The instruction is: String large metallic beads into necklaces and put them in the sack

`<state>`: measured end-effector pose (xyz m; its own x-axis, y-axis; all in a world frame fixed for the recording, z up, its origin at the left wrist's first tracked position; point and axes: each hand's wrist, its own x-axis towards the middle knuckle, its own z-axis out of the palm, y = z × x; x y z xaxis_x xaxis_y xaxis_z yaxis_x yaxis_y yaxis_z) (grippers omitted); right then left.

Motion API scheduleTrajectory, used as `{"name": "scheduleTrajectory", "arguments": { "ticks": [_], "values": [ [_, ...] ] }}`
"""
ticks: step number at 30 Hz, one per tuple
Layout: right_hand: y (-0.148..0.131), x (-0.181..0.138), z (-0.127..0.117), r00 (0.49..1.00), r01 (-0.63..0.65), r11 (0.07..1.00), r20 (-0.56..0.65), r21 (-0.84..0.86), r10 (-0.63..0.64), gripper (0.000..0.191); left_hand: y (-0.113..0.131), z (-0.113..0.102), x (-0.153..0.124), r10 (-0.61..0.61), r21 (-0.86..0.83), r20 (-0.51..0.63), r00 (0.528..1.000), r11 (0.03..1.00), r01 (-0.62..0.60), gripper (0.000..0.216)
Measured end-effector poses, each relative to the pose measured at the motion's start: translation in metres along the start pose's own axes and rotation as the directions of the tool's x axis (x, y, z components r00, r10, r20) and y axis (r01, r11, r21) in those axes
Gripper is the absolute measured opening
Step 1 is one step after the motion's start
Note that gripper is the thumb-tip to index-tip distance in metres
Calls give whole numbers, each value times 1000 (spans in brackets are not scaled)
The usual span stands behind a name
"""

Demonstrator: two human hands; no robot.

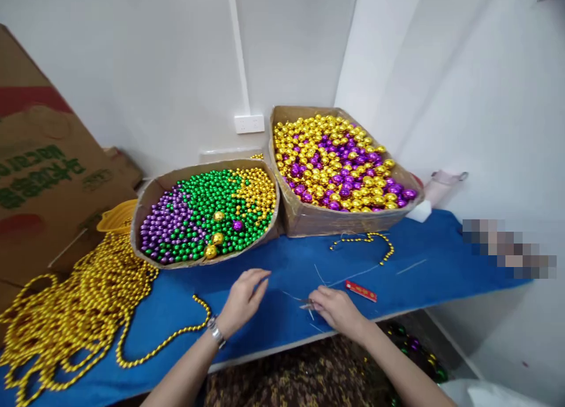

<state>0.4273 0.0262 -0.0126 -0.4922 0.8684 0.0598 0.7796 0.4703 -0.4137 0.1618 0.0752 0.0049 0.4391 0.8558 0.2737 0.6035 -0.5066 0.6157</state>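
Note:
My left hand (245, 298), with a watch at the wrist, is just above the blue cloth. Its fingers reach to the right, apart from the thumb, and no held thing shows. To its right, my right hand (334, 306) is closed in a pinch around a small metal tool (305, 306), mostly hidden by the fingers. Thin clear thread (353, 276) runs from near this hand to a short string of gold beads (391, 251). Beside the right hand lies a small red packet (361, 291). The end of a gold bead strand (200, 304) lies left of my left wrist.
A carton of green, purple and gold beads (148, 260) stands behind my left hand. Another carton (335, 223) holds larger gold and purple balls. A heap of gold bead strands (83, 301) covers the table's left. A pale bottle (441, 186) stands behind the right carton.

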Motion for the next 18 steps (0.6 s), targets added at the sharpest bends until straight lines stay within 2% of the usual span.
{"name": "scheduleTrajectory", "arguments": {
  "ticks": [2,4,5,7,9,10,12,14,16,18],
  "values": [
    [-16,-16,-8,999,43,998,-30,52,-41,17,29,18,23,89,-241,163,983,969,-48,31],
    [-33,-35,-19,995,78,987,-67,140,-69,17,58,41,47,248,-425,291,924,899,-107,34],
    [-41,-46,-26,994,84,975,-92,206,-66,17,72,53,58,337,-494,356,872,860,-131,35],
    [-51,-72,-41,989,59,938,-145,340,-10,17,97,79,75,476,-578,495,726,805,-134,36],
    [-51,-103,-54,975,-21,896,-190,444,117,22,115,105,85,533,-587,603,593,801,-122,36],
    [-47,-120,-60,958,-82,872,-205,482,203,24,121,116,87,538,-570,629,561,810,-137,35],
    [-31,-157,-64,889,-236,808,-217,539,404,29,131,136,86,537,-511,627,565,830,-221,30],
    [-7,-194,-59,794,-401,735,-193,546,577,30,137,152,82,535,-425,594,601,843,-331,25],
    [20,-227,-44,692,-542,706,-235,456,683,33,143,165,75,512,-304,579,635,858,-415,22],
    [42,-250,-24,561,-738,631,-304,239,770,41,148,176,70,475,-194,581,661,869,-455,20]
  ]
}}
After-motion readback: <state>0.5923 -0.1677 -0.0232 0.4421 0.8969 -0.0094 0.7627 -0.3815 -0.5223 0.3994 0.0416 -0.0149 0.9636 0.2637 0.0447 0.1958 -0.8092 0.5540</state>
